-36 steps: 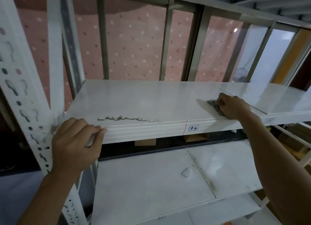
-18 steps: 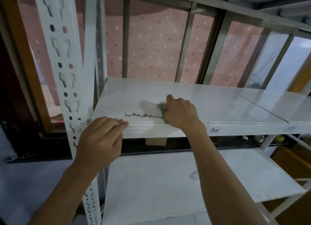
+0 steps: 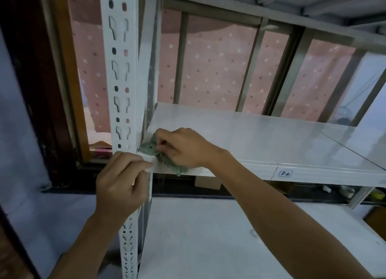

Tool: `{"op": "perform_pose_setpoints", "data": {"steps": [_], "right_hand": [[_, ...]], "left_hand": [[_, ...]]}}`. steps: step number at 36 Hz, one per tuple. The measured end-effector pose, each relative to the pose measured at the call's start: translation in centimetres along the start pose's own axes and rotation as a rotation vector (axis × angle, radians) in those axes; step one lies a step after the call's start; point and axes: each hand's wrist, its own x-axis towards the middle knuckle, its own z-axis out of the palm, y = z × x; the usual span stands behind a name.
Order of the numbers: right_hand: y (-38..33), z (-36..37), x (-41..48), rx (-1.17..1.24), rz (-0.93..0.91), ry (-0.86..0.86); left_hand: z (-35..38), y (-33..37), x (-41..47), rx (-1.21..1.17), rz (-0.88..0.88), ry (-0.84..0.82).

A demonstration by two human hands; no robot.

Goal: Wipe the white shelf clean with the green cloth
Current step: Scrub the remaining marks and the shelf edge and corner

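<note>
The white shelf (image 3: pixel 261 136) runs across the middle of the head view, its front lip marked "3-2". A crumpled green cloth (image 3: pixel 165 159) lies at the shelf's front left corner and hangs partly over the lip. My right hand (image 3: pixel 183 149) presses down on the cloth with its fingers closed on it. My left hand (image 3: pixel 121 182) grips the shelf's front left corner where it meets the post, with the thumb lying along the lip just left of the cloth.
A white slotted upright post (image 3: pixel 122 80) stands at the shelf's left end. A lower white shelf (image 3: pixel 208 237) lies beneath, with small items at its far right. Behind are metal window bars and a pink dotted curtain (image 3: pixel 213 69). Another shelf passes overhead.
My right hand has swept the cloth leftward along the shelf's front, from the right side over the line of dirt to the left corner. The dirt line no longer shows. The view has shifted left.
</note>
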Motion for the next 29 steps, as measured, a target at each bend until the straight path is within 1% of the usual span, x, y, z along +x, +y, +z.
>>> {"op": "perform_pose_setpoints", "data": {"steps": [4, 7, 9, 11, 13, 17, 20, 23, 26, 29], "right_hand": [[-0.7, -0.1, -0.8, -0.036, -0.091, 0.015], [-1.7, -0.3, -1.7, -0.114, -0.229, -0.038], [-2.2, -0.5, -2.5, -0.123, -0.311, -0.07], [-2.0, -1.0, -3.2, -0.119, -0.349, -0.051], [-1.1, -1.9, -3.7, -0.08, -0.343, -0.001], [1.4, -3.1, -4.3, -0.042, -0.243, 0.128], [3.8, -3.7, -4.6, -0.063, -0.06, 0.176], [7.2, -3.6, -5.5, -0.158, 0.122, 0.129], [9.9, -2.8, -7.0, -0.179, 0.268, 0.053], [11.1, -2.4, -8.1, -0.17, 0.338, 0.083]], "left_hand": [[-0.4, 0.6, 0.4, 0.01, -0.037, 0.001], [-0.8, 0.7, 0.8, 0.032, -0.051, 0.012], [-1.2, 0.7, 1.1, 0.051, -0.042, 0.018], [-1.5, 0.8, 1.4, 0.069, -0.026, 0.019], [-1.7, 0.8, 1.6, 0.073, -0.018, 0.01], [-1.2, 1.0, 1.8, 0.099, 0.01, -0.062], [-0.4, 1.2, 1.5, 0.119, 0.031, -0.159], [0.5, 2.1, 1.5, 0.148, 0.072, -0.218], [1.8, 3.3, 1.6, 0.156, 0.11, -0.216], [3.8, 4.7, 1.9, 0.155, 0.135, -0.214]]}}
